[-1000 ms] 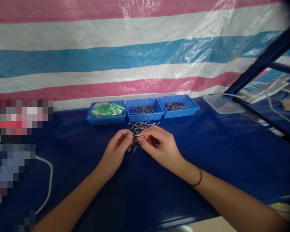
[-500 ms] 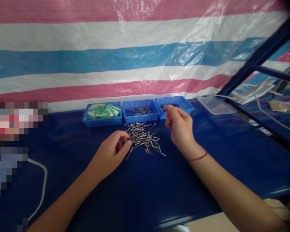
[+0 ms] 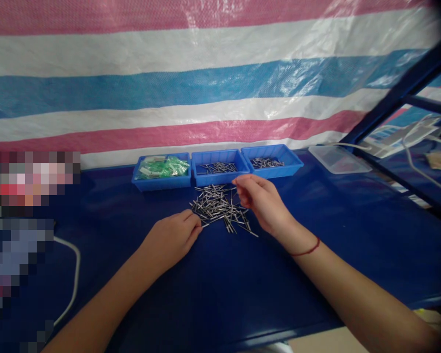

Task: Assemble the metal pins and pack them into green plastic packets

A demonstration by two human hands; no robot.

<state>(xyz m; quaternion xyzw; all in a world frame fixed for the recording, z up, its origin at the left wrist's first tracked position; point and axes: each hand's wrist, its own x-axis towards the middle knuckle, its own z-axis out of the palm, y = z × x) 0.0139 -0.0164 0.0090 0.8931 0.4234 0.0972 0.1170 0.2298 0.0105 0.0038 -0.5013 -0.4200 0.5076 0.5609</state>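
A loose pile of thin metal pins [image 3: 216, 206], which look like blind rivets, lies on the dark blue table. At the pile's front left edge my left hand [image 3: 174, 233] is closed, thumb and fingers pinched on one rivet [image 3: 205, 225] whose pale end sticks out. My right hand [image 3: 262, 201] hovers over the pile's back right side, fingers curled and the fingertips together; whatever they hold is hidden. Behind the pile stand a blue bin [image 3: 218, 177] and a right-hand blue bin [image 3: 275, 170], both with similar metal pieces inside.
A left blue bin [image 3: 161, 184] holds green-and-clear plastic bags [image 3: 163, 167]. A clear plastic lid [image 3: 340, 160] lies at the back right near a metal frame [image 3: 382, 120]. A white cable [image 3: 77, 264] curves along the left. Striped sheeting [image 3: 169, 93] hangs behind.
My right hand has moved left from in front of the right bin to the pile. My left hand's fingers have closed together at the pile's edge. The view has shifted slightly.
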